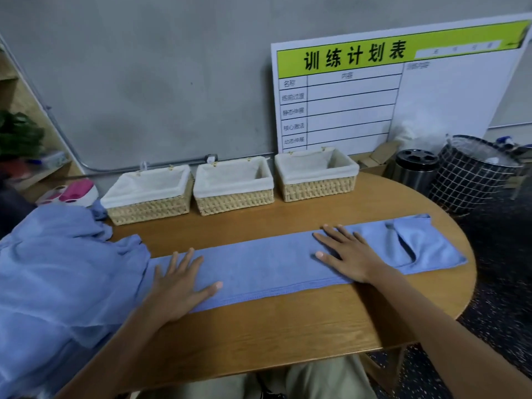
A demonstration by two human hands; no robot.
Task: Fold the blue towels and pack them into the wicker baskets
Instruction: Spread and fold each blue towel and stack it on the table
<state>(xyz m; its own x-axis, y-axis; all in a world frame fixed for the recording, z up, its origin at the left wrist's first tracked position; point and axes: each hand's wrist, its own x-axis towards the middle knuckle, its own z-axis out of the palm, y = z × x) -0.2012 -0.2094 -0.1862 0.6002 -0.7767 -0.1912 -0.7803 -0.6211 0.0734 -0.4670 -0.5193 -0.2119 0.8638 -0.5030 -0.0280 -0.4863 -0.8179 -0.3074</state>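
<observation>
I have both palms flat on the long blue towel (259,266), which lies folded into a narrow strip across the wooden table (288,323); my left hand (180,283) presses near its left end and my right hand (348,254) right of the middle, fingers of both straight and spread, gripping nothing. The main risk I see is at the far right end, where a loose flap (414,240) is turned over and puckered: if I fold across without smoothing it, the bundle will probably come out lopsided and bulge in a basket. The strip's left end runs against or under the heap of unfolded blue towels (57,269), I cannot tell which, so lifting that end may drag the heap along or tip it off the edge. The three lined wicker baskets (233,185) stand empty along the wall, well apart from my hands, and a loose fold could open on the carry.
</observation>
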